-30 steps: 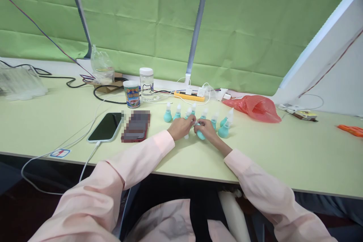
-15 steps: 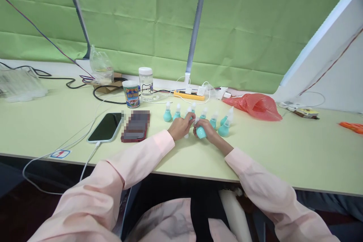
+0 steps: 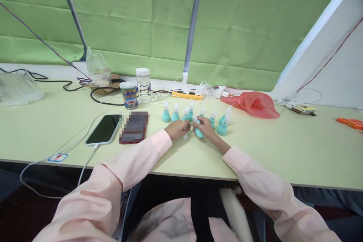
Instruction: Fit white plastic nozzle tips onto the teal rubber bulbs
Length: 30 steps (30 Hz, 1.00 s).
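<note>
My right hand [image 3: 205, 126] is wrapped round a teal bulb nasal aspirator [image 3: 199, 133], its clear top tilted up to the left. A short gap to the left, my left hand [image 3: 177, 129] is closed with fingers curled; what they hold, if anything, is hidden. A small white piece [image 3: 185, 136] shows just below those fingertips. Behind both hands several similar aspirators stand on the table, with teal bulbs and clear nozzles, among them one at the left end [image 3: 166, 115] and one beside my right wrist [image 3: 222, 127].
Left of my hands lie a charging phone [image 3: 103, 130] and a dark red phone [image 3: 134, 127]. Farther back stand a printed cup [image 3: 129, 96] and a clear jar [image 3: 143, 83]. A yellow power strip [image 3: 181, 94] and red plastic bag [image 3: 255, 104] lie along the back.
My left hand has come away from the top of the held aspirator and moved slightly left and down. The right hand keeps its hold, with the clear top now more exposed.
</note>
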{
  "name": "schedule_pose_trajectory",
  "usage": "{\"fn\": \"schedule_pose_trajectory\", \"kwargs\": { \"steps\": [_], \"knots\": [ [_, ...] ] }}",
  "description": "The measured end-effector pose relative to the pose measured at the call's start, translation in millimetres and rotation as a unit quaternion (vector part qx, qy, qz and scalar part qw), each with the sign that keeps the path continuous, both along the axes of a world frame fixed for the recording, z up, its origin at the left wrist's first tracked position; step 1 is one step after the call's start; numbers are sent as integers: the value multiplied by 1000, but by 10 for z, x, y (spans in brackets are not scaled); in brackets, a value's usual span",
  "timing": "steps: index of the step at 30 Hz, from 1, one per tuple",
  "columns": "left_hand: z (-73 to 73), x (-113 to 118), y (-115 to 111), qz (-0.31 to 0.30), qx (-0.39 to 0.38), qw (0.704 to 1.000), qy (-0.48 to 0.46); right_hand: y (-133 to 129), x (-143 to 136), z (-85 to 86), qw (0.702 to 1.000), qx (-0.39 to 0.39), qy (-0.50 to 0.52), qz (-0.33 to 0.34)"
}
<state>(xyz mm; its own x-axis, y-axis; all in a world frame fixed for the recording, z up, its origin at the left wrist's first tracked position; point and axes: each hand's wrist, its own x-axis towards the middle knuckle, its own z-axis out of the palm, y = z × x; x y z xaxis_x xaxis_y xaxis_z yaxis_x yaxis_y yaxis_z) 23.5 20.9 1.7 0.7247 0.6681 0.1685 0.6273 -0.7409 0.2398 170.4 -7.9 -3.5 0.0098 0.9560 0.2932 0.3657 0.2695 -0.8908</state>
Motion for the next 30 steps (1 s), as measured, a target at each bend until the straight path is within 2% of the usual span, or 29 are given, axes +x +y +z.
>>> {"fn": "schedule_pose_trajectory", "kwargs": {
  "steps": [7,12,16,21,26,30],
  "knots": [
    [-31,-5,39,23,-19,999,-10,73,32,-100,996,25,-78,26],
    [5,-17,30,74,27,993,-88,76,25,-124,988,73,-135,20],
    [90,-16,-33,86,22,985,-148,7,-3,-85,978,119,-174,13],
    [119,8,-93,60,14,978,-197,-75,-42,-44,969,160,-191,13],
    [80,29,-69,4,-65,968,-244,-108,-59,-39,967,164,-194,21],
    [69,32,-50,-10,-115,959,-259,-128,-69,-32,964,172,-203,16]
  ]
}}
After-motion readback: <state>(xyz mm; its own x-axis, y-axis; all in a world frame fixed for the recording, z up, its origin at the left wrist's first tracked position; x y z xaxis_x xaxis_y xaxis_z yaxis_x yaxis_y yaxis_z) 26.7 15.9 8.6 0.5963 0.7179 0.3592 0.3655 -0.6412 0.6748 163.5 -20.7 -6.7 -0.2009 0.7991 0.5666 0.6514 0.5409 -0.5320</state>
